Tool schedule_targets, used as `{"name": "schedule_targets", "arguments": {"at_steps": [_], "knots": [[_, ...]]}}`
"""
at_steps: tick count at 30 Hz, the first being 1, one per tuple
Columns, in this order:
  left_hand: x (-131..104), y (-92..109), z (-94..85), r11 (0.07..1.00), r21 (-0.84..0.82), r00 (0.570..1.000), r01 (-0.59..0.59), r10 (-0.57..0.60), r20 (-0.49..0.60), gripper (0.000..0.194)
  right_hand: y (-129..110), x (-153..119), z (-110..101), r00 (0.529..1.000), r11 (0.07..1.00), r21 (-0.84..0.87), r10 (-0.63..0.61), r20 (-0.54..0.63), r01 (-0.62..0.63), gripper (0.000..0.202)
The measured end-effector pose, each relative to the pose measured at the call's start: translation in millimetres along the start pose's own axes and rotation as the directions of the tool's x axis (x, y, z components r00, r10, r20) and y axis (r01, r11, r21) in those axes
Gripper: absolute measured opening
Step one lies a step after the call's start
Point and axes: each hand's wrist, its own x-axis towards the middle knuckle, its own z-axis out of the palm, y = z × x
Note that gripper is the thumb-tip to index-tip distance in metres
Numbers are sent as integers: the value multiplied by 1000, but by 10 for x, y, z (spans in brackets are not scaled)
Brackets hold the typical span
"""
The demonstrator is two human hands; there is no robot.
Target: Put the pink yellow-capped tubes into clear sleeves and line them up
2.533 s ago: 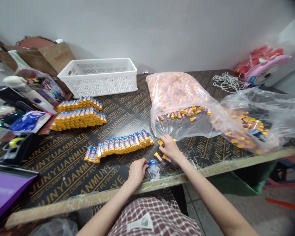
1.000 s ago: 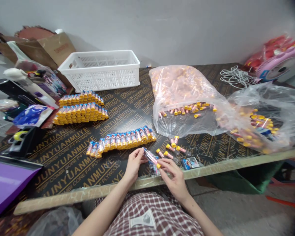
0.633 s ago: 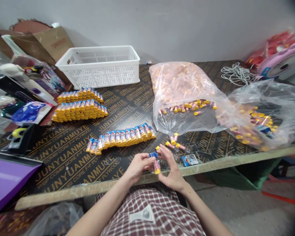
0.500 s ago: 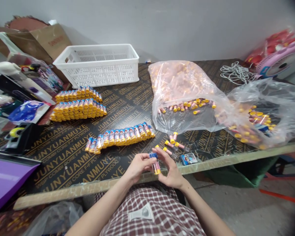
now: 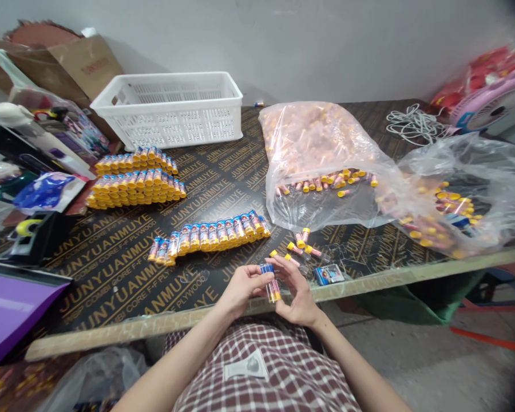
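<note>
At the table's front edge, my left hand (image 5: 242,289) pinches a small clear tube (image 5: 271,290) with a blue band at its top. Pink and yellow show at the tube's lower end. My right hand (image 5: 298,294) curls around the other side, fingertips at the upper end and thumb by the yellow end. Just beyond my fingers lie several loose pink tubes with yellow caps (image 5: 298,245). A small stack of blue printed labels (image 5: 328,274) sits right of my right hand. To the left stands a row of blue-labelled tubes with yellow ends (image 5: 218,236).
More labelled tubes (image 5: 137,182) are stacked at the left, before a white plastic basket (image 5: 175,123). A large clear bag (image 5: 317,137) of pink tubes lies open at centre right, beside another bag (image 5: 455,229). A tape dispenser (image 5: 28,237) and a pink fan (image 5: 489,109) stand at the sides.
Both hands stay in nearly the same place. Between them the tube has shifted slightly, with its yellow end now farther right and more clear plastic showing beside it.
</note>
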Motion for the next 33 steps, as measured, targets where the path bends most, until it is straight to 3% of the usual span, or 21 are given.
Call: {"name": "schedule_targets", "arguments": {"at_steps": [13, 15, 17, 19, 20, 22, 23, 25, 27, 30, 31, 33], "knots": [[-5, -24, -25, 999, -13, 999, -30, 29, -29, 37, -6, 46, 37, 1000, 1000, 24, -4, 17, 4, 82], [6, 52, -60, 994, 65, 994, -87, 91, -66, 37, -1, 63, 27, 999, 1000, 11, 0, 38, -1, 85], [32, 224, -136, 957, 212, 965, -197, 227, -128, 39, 18, 84, 0, 1000, 1000, -12, 3, 30, -3, 89], [81, 473, -254, 852, 419, 884, -316, 424, -196, 44, 50, 105, -39, 1000, 1000, -26, 12, -19, -12, 90], [117, 609, -323, 766, 541, 822, -348, 527, -218, 46, 67, 113, -59, 998, 999, -28, 19, -51, -21, 88], [216, 862, -465, 562, 769, 696, -304, 682, -223, 45, 96, 124, -95, 993, 998, -32, 44, -106, -47, 82], [277, 965, -528, 473, 848, 675, -239, 709, -205, 43, 105, 126, -109, 990, 997, -38, 57, -127, -62, 79], [402, 1112, -620, 321, 941, 688, -110, 708, -161, 40, 112, 123, -128, 986, 994, -63, 82, -147, -92, 75], [505, 1190, -659, 205, 979, 726, -13, 674, -132, 40, 106, 113, -141, 984, 987, -104, 103, -142, -118, 72], [547, 1242, -627, 91, 993, 765, 75, 634, -116, 46, 92, 91, -174, 987, 978, -172, 99, -129, -120, 67], [524, 1247, -597, 76, 993, 756, 94, 644, -121, 48, 90, 85, -192, 987, 975, -195, 85, -135, -110, 67], [430, 1221, -512, 82, 992, 695, 98, 708, -127, 49, 99, 81, -237, 985, 961, -257, 59, -164, -101, 65]]}}
